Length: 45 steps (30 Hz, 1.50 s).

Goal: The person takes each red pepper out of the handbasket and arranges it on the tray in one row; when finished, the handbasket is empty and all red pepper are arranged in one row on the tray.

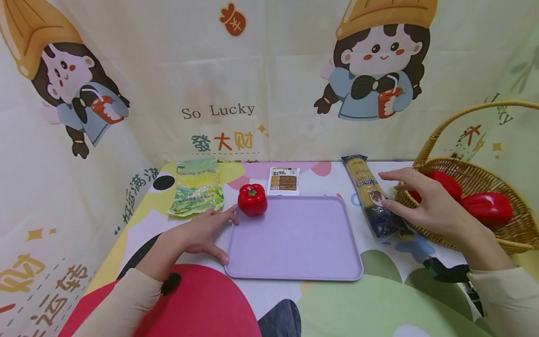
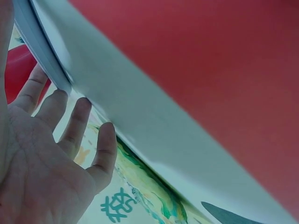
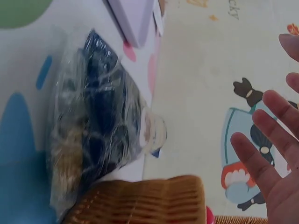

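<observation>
A glossy red bell pepper (image 1: 252,200) with a green stem stands on the upper left corner of the lilac tray (image 1: 294,238). My left hand (image 1: 206,234) touches the tray's left edge with thumb and fingers spread; in the left wrist view its fingers (image 2: 77,123) reach along the rim beside the pepper. My right hand (image 1: 425,201) hovers over the long pasta packet (image 1: 370,196) and the near side of the wicker basket (image 1: 518,234). Its fingers are extended, and nothing is in its grasp. Red peppers (image 1: 488,209) lie inside the basket.
A green and yellow food bag (image 1: 197,187) lies left of the tray. Behind the tray is a small white and brown packet (image 1: 284,181). The basket's tall handle (image 1: 433,135) arches up at the right. A printed cloth (image 1: 286,93) hangs behind the table.
</observation>
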Motion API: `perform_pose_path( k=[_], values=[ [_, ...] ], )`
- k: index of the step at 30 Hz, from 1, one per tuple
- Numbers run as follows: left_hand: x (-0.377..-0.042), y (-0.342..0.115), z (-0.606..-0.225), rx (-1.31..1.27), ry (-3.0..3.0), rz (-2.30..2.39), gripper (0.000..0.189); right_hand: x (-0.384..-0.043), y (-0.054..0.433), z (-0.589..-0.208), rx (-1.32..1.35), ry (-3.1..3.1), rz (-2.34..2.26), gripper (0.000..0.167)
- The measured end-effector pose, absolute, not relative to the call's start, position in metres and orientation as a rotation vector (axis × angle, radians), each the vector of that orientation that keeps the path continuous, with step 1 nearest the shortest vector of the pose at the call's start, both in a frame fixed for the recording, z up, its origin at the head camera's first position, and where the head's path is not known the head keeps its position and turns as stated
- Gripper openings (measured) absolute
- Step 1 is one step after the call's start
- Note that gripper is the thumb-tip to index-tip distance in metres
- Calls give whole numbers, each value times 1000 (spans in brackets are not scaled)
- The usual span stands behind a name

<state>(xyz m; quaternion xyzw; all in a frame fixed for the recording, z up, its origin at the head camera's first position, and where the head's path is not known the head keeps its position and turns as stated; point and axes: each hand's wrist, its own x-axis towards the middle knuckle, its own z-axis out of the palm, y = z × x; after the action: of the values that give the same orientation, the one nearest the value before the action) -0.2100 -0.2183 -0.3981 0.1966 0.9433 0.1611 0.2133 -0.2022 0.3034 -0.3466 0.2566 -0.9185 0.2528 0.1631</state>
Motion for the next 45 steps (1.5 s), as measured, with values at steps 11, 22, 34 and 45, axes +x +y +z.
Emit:
perform_pose_path(
  k=[11,22,34,45],
  values=[
    [-209,-217,-399,514,2615,456,92,-201,326,-356,782,-2538,712,72],
    [-211,-218,-398,526,2616,446,94,-198,356,-359,650,-2518,693,63],
    [-212,-218,-399,536,2621,436,93,-204,381,-366,514,-2523,655,58],
    [-212,-219,-400,529,2609,457,93,-207,393,-371,418,-2630,661,59]
  ],
)
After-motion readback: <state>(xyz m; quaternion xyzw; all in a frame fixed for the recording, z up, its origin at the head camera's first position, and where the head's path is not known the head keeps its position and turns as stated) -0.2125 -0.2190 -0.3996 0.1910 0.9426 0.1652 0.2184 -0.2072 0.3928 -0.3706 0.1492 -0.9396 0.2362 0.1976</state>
